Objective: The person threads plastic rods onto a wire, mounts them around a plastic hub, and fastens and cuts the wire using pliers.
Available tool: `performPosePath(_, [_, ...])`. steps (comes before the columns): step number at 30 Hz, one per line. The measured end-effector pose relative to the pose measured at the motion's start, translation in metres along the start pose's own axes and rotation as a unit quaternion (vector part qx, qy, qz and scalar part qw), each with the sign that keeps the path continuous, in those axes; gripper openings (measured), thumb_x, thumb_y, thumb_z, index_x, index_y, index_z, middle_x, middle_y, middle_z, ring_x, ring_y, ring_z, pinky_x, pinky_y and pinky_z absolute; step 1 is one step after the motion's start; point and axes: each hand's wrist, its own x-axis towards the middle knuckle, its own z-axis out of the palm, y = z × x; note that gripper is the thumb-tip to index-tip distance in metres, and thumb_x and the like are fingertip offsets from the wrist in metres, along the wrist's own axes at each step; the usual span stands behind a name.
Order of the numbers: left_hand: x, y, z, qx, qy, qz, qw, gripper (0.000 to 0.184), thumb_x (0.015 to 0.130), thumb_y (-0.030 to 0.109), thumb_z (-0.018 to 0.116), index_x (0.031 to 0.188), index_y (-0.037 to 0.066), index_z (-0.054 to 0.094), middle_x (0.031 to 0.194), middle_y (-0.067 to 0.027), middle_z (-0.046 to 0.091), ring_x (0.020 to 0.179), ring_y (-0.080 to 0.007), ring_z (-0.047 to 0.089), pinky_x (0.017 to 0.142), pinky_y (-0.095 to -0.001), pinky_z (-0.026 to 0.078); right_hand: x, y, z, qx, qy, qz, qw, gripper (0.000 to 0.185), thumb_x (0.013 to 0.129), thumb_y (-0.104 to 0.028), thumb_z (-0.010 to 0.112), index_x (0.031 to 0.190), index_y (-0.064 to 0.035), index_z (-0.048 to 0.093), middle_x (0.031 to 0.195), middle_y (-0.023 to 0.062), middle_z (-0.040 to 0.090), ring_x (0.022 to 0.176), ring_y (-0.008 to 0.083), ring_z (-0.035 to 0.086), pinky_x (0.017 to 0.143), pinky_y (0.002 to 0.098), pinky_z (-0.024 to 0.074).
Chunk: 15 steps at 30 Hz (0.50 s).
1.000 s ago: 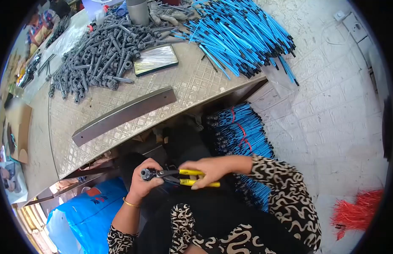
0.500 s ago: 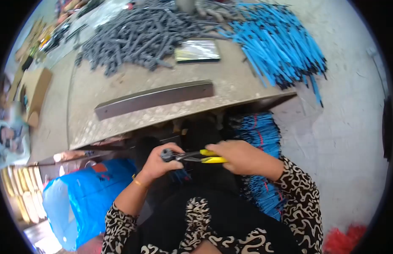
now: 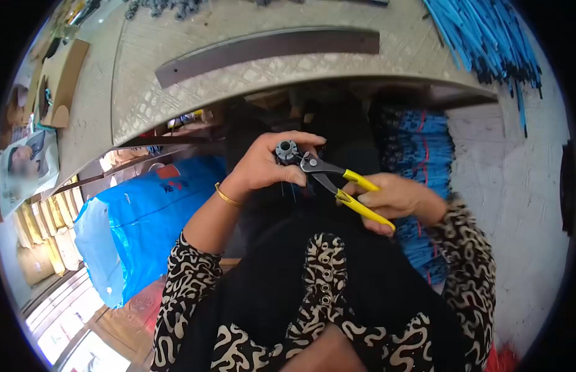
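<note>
My left hand [image 3: 263, 162] is closed around a grey, round, slotted plastic piece [image 3: 286, 150] with a hole in its end. Thin dark strands hang below that hand. In my right hand [image 3: 393, 198] is a pair of pliers [image 3: 328, 167] with yellow grips, its handles spread apart. The metal head of the pliers lies right against the grey piece, between my left thumb and fingers. Whether the jaws bite on anything there cannot be made out.
A long dark metal bar [image 3: 269, 53] lies on the table [image 3: 139, 102] ahead. Blue strips [image 3: 486, 37] are heaped at the right corner, and bundled blue strips [image 3: 421, 142] stand below. At left are a large blue bag [image 3: 157, 204] and a cardboard box [image 3: 67, 80].
My view has tipped downward, so the table sits higher in it. The handles of the pliers have spread wider apart, and the pliers now slant down to the right.
</note>
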Motion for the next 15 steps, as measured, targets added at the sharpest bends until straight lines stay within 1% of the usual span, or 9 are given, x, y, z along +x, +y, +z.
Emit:
performPosePath(2, [0.002, -0.005, -0.003, -0.002, -0.017, 0.0, 1.0, 0.063, 0.053, 0.033, 0.088, 0.101, -0.001, 0.064, 0.088, -0.0091, 0.063, 0.086, -0.0173, 0.059, 0.078, -0.0281, 0.046, 0.021, 0.039, -0.009, 0.192, -0.142, -0.049, 0.97, 0.056, 0.092, -0.035, 0.053, 0.128, 0.0049, 0.035, 0.063, 0.0133, 0.059, 0.044, 0.0165, 0.059, 0.037, 0.0223, 0.0477])
performPosePath(5, [0.004, -0.014, -0.009, 0.019, -0.055, 0.026, 0.998, 0.045, 0.06, 0.02, 0.085, 0.094, 0.002, 0.064, 0.085, -0.0028, 0.061, 0.081, -0.0114, 0.058, 0.074, -0.0249, 0.045, 0.017, 0.036, -0.011, 0.131, -0.135, -0.081, 0.979, 0.06, 0.091, -0.036, 0.056, 0.129, 0.0039, 0.035, 0.064, 0.0134, 0.059, 0.043, 0.0162, 0.058, 0.036, 0.0214, 0.0468])
performPosePath(7, [0.009, -0.012, -0.007, 0.028, -0.03, 0.037, 0.999, 0.042, 0.059, 0.022, 0.086, 0.088, 0.003, 0.062, 0.084, -0.0015, 0.058, 0.079, -0.0107, 0.055, 0.071, -0.0247, 0.043, -0.004, -0.006, 0.004, -0.214, 0.059, -0.05, 0.974, 0.064, 0.081, -0.022, 0.066, 0.132, 0.0001, 0.034, 0.087, 0.0151, 0.061, 0.07, 0.0232, 0.065, 0.063, 0.0326, 0.0532])
performPosePath(8, [0.009, -0.012, -0.005, 0.02, -0.016, 0.042, 0.999, 0.042, 0.059, 0.022, 0.086, 0.088, 0.003, 0.062, 0.085, -0.0015, 0.058, 0.079, -0.0107, 0.054, 0.071, -0.0248, 0.043, -0.017, -0.022, 0.025, -0.429, 0.159, -0.101, 0.884, 0.062, 0.079, -0.016, 0.064, 0.131, -0.0001, 0.034, 0.093, 0.0155, 0.06, 0.077, 0.0268, 0.064, 0.068, 0.0352, 0.0513])
performPosePath(9, [0.008, -0.014, -0.004, 0.012, 0.0, 0.044, 0.999, 0.043, 0.059, 0.022, 0.086, 0.089, 0.003, 0.062, 0.087, -0.0015, 0.058, 0.079, -0.0108, 0.054, 0.072, -0.0248, 0.043, -0.025, -0.028, 0.038, -0.615, 0.246, -0.142, 0.736, 0.062, 0.076, -0.01, 0.062, 0.13, -0.0002, 0.035, 0.1, 0.016, 0.058, 0.084, 0.0303, 0.062, 0.074, 0.0379, 0.0495])
performPosePath(12, [0.008, -0.006, 0.002, -0.013, 0.006, 0.011, 1.0, 0.048, 0.058, 0.024, 0.087, 0.094, 0.003, 0.063, 0.092, -0.0017, 0.059, 0.083, -0.0114, 0.054, 0.075, -0.0255, 0.043, -0.022, -0.026, 0.021, -0.265, 0.144, -0.021, 0.953, 0.046, 0.088, -0.013, 0.052, 0.128, 0.0016, 0.034, 0.085, 0.0164, 0.06, 0.064, 0.026, 0.062, 0.056, 0.0341, 0.0504])
performPosePath(13, [0.008, -0.002, 0.004, -0.02, 0.006, 0.007, 1.0, 0.049, 0.058, 0.025, 0.087, 0.095, 0.003, 0.063, 0.092, -0.0017, 0.059, 0.084, -0.0114, 0.055, 0.075, -0.0255, 0.043, -0.021, -0.022, 0.014, -0.134, 0.102, 0.022, 0.985, 0.041, 0.092, -0.014, 0.049, 0.127, 0.0022, 0.034, 0.08, 0.0165, 0.061, 0.057, 0.0246, 0.061, 0.05, 0.0328, 0.0507])
performPosePath(14, [0.009, -0.003, 0.003, 0.017, -0.004, 0.016, 1.0, 0.051, 0.058, 0.025, 0.087, 0.097, 0.003, 0.064, 0.092, -0.0017, 0.059, 0.085, -0.0111, 0.055, 0.077, -0.0253, 0.044, -0.006, 0.016, -0.005, 0.102, -0.013, -0.04, 0.994, 0.042, 0.096, -0.023, 0.045, 0.127, 0.0031, 0.034, 0.066, 0.0137, 0.058, 0.045, 0.0193, 0.057, 0.04, 0.0272, 0.048])
performPosePath(15, [0.011, -0.007, 0.0, 0.021, -0.028, 0.017, 0.999, 0.05, 0.058, 0.025, 0.087, 0.097, 0.003, 0.064, 0.091, -0.0015, 0.059, 0.085, -0.0109, 0.055, 0.076, -0.0252, 0.043, 0.009, 0.037, -0.014, 0.183, -0.118, -0.051, 0.975, 0.046, 0.095, -0.023, 0.048, 0.128, 0.0041, 0.033, 0.067, 0.0143, 0.059, 0.045, 0.02, 0.058, 0.041, 0.0267, 0.0485])
